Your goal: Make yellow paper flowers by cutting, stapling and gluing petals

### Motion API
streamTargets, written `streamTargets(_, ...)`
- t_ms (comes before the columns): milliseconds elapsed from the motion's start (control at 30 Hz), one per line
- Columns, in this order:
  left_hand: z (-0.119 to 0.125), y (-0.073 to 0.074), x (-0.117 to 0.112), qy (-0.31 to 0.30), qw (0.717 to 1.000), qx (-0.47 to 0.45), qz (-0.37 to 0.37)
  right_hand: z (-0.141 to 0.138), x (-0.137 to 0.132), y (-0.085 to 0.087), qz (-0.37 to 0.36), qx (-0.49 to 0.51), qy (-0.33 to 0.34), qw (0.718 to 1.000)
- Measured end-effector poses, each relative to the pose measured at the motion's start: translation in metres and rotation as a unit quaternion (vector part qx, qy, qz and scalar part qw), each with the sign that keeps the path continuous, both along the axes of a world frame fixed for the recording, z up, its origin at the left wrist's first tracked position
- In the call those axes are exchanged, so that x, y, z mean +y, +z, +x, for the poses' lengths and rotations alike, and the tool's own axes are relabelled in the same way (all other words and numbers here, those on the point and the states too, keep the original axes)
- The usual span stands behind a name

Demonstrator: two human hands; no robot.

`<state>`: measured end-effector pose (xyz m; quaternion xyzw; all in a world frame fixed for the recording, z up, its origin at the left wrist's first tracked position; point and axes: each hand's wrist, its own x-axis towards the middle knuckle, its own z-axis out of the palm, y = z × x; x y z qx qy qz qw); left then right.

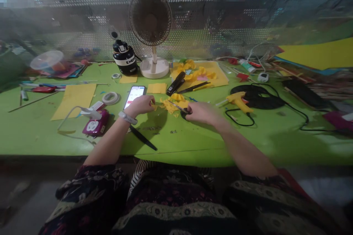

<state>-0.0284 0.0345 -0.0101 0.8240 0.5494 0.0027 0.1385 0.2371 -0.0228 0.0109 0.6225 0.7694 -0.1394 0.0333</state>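
My right hand point(200, 112) is closed round the handles of a pair of scissors point(178, 107), whose blades point left over a heap of yellow paper scraps point(169, 106). To the left, my left hand point(142, 105) has its fingers pinched together at a small yellow paper piece point(154, 107); most of that piece is hidden by the fingers. A phone point(135, 92) with a lit screen lies just behind my left hand. Yellow crepe-like paper pieces point(179, 97) sit behind the scissors. A black strip-like object point(142, 137) lies on the green table point(176, 147) below my left wrist.
At the back stand a fan point(154, 67) and a black bottle point(125, 62). A stapler point(175, 83) lies beside yellow sheets point(220, 78). On the right is a yellow glue gun point(238, 102) with its cord. A purple power adapter point(96, 124) and tape roll point(110, 98) lie left.
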Motion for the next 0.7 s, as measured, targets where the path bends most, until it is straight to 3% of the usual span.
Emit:
streamTargets(200,0.001,0.001,-0.003,-0.033,0.999,-0.023,0.030,0.005,0.004,0.005,-0.020,0.067,-0.019,0.997)
streamTargets(467,-0.002,0.001,0.002,-0.046,0.999,-0.026,0.012,0.007,0.010,-0.008,-0.022,0.228,-0.029,0.973)
streamTargets(567,-0.001,0.003,0.002,-0.030,0.997,-0.067,0.016,0.005,0.011,-0.009,-0.075,0.404,-0.086,0.908)
streamTargets(700,0.006,0.005,-0.001,-0.013,0.985,-0.166,0.039,0.001,0.009,-0.005,-0.163,0.603,-0.171,0.762)
